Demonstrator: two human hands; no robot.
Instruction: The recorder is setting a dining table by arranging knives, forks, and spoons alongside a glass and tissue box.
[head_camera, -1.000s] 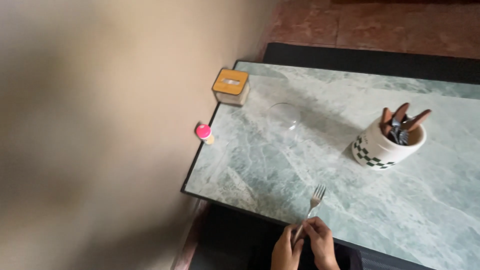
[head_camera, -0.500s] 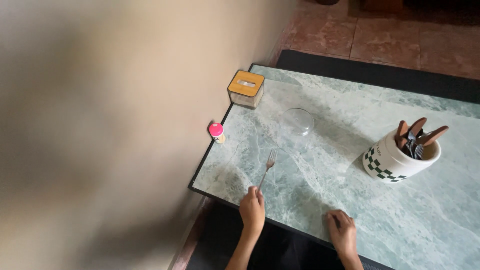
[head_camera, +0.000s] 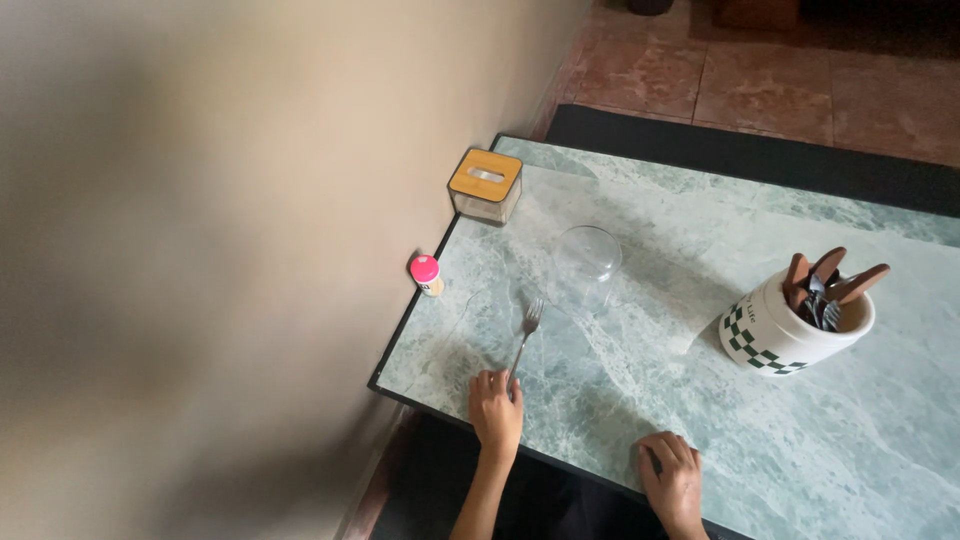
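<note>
The left hand (head_camera: 496, 408) sits near the front edge of the green marble bench (head_camera: 700, 400). Its fingers are pinched on the handle end of a silver fork (head_camera: 524, 336), so the fork lies flat on the stone with its prongs pointing away from the person. The fork is just in front of a clear glass (head_camera: 587, 262) and a little to the left of it, not touching it.

The right hand (head_camera: 674, 478) rests flat on the bench edge, in front of the glass and to its right. Its fingers are spread a little and hold nothing; it looks like it is just leaning there.

Well to the right of the glass stands a white checked pot (head_camera: 790, 325) that keeps other cutlery upright. Behind the glass to its left is a box with a wooden lid (head_camera: 485, 184). A small pink-capped bottle (head_camera: 426, 274) stands left of the glass, at the bench edge.
</note>
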